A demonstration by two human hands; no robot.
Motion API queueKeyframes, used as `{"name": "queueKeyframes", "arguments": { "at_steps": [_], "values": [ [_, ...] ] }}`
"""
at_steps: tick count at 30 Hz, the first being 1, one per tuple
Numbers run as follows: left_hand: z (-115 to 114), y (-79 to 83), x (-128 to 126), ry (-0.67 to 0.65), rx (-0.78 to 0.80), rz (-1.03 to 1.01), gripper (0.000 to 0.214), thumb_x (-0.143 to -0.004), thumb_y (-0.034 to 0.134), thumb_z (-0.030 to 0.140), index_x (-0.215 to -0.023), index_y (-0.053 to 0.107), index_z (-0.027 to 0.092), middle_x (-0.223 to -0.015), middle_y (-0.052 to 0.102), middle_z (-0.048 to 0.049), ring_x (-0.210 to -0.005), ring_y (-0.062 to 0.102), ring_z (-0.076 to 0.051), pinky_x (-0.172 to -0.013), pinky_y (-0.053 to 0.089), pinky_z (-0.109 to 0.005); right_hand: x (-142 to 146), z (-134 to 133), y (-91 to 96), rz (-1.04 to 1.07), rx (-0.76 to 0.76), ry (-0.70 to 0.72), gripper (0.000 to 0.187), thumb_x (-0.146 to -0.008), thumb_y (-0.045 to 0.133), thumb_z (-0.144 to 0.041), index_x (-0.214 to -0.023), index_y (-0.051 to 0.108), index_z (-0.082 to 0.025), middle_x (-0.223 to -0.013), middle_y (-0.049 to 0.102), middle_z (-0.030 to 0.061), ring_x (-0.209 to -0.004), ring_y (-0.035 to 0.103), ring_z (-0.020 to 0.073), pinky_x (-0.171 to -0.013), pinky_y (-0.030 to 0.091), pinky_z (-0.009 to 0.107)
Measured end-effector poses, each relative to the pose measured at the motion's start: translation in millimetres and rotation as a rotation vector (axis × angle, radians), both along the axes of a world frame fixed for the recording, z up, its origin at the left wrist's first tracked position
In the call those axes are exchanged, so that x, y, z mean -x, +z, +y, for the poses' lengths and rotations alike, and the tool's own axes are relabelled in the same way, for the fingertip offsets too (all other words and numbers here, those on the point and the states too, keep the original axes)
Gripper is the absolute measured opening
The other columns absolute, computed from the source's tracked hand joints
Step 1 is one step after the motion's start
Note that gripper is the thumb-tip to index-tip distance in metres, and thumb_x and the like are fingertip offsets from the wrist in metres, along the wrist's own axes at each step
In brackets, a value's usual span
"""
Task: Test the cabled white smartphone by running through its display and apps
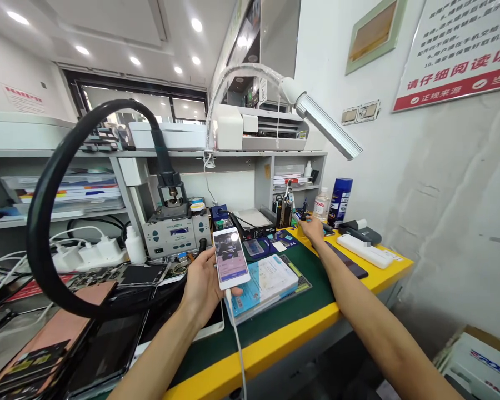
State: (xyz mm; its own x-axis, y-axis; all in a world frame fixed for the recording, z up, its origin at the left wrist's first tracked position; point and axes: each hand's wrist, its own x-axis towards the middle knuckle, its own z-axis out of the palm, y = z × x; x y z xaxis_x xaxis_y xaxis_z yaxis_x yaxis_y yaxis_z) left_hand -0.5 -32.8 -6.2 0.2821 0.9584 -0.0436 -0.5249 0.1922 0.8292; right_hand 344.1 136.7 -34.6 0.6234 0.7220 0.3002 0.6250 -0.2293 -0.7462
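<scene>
My left hand [202,283] grips a white smartphone [230,258] upright over the green mat, its screen lit, with a white cable [235,333] hanging from its bottom edge. My right hand [312,229] is stretched far out to the back right of the bench. Its fingers are curled on small tools lying on the yellow surface near a blue spray can [340,201]; I cannot make out which one it holds. A light blue box [263,283] lies on the mat just right of the phone.
A grey soldering station [175,233] with a thick black hose [50,222] stands at the back left. Tablets and dark panels [95,344] are stacked at the left. A desk lamp [329,130] hangs overhead. A white keyboard-like bar [364,250] and a dark phone [350,265] lie right. Cardboard box [479,355] on the floor.
</scene>
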Motion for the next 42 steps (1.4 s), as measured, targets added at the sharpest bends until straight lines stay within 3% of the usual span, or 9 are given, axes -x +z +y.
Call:
{"name": "queueKeyframes", "arguments": {
  "at_steps": [18,25,29,33,37,42],
  "values": [
    [1,-1.8,0,0.008,-0.017,0.004,0.043,-0.092,0.051,0.045,-0.123,0.058,0.016,-0.103,0.067,-0.0114,-0.078,0.068,-0.023,-0.053,0.058,-0.031,-11,4,-4.9,0.043,0.028,-0.149,0.032,-0.094,0.058,-0.033,-0.122,0.059,-0.017,-0.124,0.060,0.0099,-0.104,0.062,0.0224,-0.088,0.053,0.043],
    [-2,-0.5,0,0.019,-0.002,0.006,0.044,-0.092,0.050,0.045,-0.123,0.058,0.016,-0.102,0.067,-0.0118,-0.078,0.068,-0.024,-0.052,0.058,-0.032,-3,-6,0.9,0.060,-0.044,-0.202,0.032,-0.094,0.059,-0.033,-0.122,0.059,-0.017,-0.124,0.060,0.0100,-0.104,0.062,0.0226,-0.088,0.053,0.044],
    [0,-1.2,0,0.010,-0.003,0.007,0.045,-0.091,0.051,0.046,-0.123,0.059,0.016,-0.100,0.068,-0.0118,-0.078,0.068,-0.024,-0.052,0.058,-0.032,9,-17,12.5,0.023,-0.158,-0.228,0.037,-0.094,0.058,-0.034,-0.127,0.056,-0.018,-0.131,0.055,0.0115,-0.111,0.059,0.0250,-0.093,0.051,0.047],
    [0,-1.6,0,0.015,-0.018,0.003,0.043,-0.092,0.050,0.045,-0.124,0.058,0.017,-0.101,0.068,-0.0111,-0.078,0.068,-0.023,-0.052,0.058,-0.031,20,-10,26.6,-0.050,-0.191,-0.065,0.035,-0.095,0.058,-0.034,-0.125,0.057,-0.017,-0.128,0.058,0.0106,-0.109,0.060,0.0243,-0.091,0.052,0.046],
    [0,-1.2,-1,0.012,-0.020,-0.005,0.042,-0.092,0.049,0.045,-0.123,0.058,0.017,-0.102,0.068,-0.0109,-0.077,0.068,-0.023,-0.052,0.057,-0.030,28,15,31.4,-0.032,-0.005,0.125,0.033,-0.094,0.060,-0.032,-0.121,0.059,-0.014,-0.121,0.061,0.0119,-0.101,0.063,0.0219,-0.086,0.054,0.040],
    [4,-1.3,-2,-0.010,-0.001,-0.015,0.044,-0.092,0.048,0.048,-0.119,0.060,0.016,-0.101,0.068,-0.0119,-0.076,0.068,-0.023,-0.051,0.057,-0.031,39,35,29.1,-0.014,0.127,0.189,0.035,-0.093,0.061,-0.032,-0.123,0.058,-0.014,-0.123,0.060,0.0114,-0.104,0.063,0.0231,-0.086,0.054,0.043]
  ]
}}
